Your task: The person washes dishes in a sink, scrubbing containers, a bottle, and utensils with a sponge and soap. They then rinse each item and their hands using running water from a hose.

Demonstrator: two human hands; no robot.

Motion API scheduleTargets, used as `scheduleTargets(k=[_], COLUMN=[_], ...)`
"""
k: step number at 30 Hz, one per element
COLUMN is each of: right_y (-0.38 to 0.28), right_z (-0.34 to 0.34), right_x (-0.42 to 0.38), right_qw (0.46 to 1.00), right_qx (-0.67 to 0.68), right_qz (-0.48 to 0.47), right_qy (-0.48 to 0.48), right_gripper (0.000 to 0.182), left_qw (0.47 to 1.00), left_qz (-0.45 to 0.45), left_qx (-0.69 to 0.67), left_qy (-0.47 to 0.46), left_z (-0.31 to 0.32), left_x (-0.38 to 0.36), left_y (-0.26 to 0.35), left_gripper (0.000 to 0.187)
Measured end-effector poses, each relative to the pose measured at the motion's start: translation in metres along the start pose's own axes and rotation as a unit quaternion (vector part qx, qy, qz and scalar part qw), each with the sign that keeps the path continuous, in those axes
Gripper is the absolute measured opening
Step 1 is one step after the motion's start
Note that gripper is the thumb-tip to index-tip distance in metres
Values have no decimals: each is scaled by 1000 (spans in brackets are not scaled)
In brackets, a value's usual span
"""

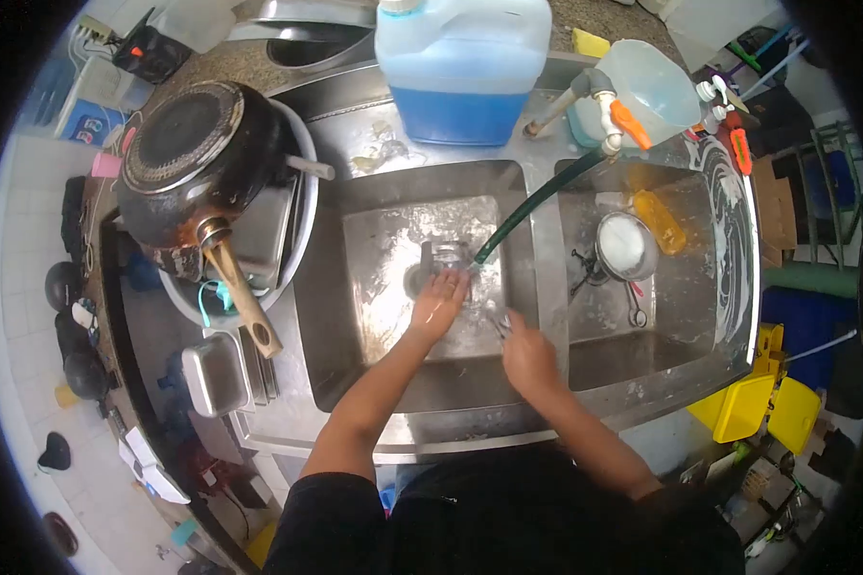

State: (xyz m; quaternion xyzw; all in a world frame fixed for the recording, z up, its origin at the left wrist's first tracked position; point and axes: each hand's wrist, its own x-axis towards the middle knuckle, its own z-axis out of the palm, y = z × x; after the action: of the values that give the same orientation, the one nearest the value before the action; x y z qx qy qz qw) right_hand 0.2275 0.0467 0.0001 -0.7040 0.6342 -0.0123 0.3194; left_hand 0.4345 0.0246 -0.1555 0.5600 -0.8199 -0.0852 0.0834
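Observation:
Over the left sink basin [326, 287], my left hand [438, 305] has its fingers at the near side of a small clear container [448, 254]. The end of a green hose [537, 206] hangs right beside the container, and water wets the fingers. My right hand [529, 356] is closed round a thin, shiny metal utensil [499, 321], low in the same basin. Its handle is covered by the fingers; the kind of utensil I cannot tell.
In the right basin are a small pot with white foam [623, 241] and a yellow bottle [660, 220]. A blackened pan [187, 163] lies upside down on a large bowl [307, 206]. Behind stand a jug of blue liquid [462, 105], an orange-handled tap [628, 125] and a clear tub [657, 91].

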Motion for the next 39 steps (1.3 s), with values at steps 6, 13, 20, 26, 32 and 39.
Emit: scheduleTargets(k=[6, 13, 20, 26, 32, 39], right_y=[15, 24, 34, -20, 30, -11], right_z=[157, 170, 154, 100, 140, 97], right_x=[172, 196, 114, 85, 170, 132], right_qw=[990, 889, 951, 969, 887, 880], right_qx=[117, 411, 262, 193, 409, 473], right_qz=[-10, 194, 66, -143, 152, 24], right_qy=[80, 61, 151, 54, 154, 27], right_gripper=[41, 35, 29, 30, 41, 28], left_qw=[937, 838, 912, 749, 855, 940], left_qz=[-246, -402, -289, -437, -394, -198], left_qx=[-220, -298, -277, -497, -334, -271], left_qy=[116, 217, 86, -18, 46, -63], left_z=[-37, -78, -59, -31, 26, -13], left_x=[-69, -121, -89, 8, 1, 40], left_y=[-16, -9, 6, 14, -20, -2], left_gripper=[47, 47, 25, 39, 38, 31])
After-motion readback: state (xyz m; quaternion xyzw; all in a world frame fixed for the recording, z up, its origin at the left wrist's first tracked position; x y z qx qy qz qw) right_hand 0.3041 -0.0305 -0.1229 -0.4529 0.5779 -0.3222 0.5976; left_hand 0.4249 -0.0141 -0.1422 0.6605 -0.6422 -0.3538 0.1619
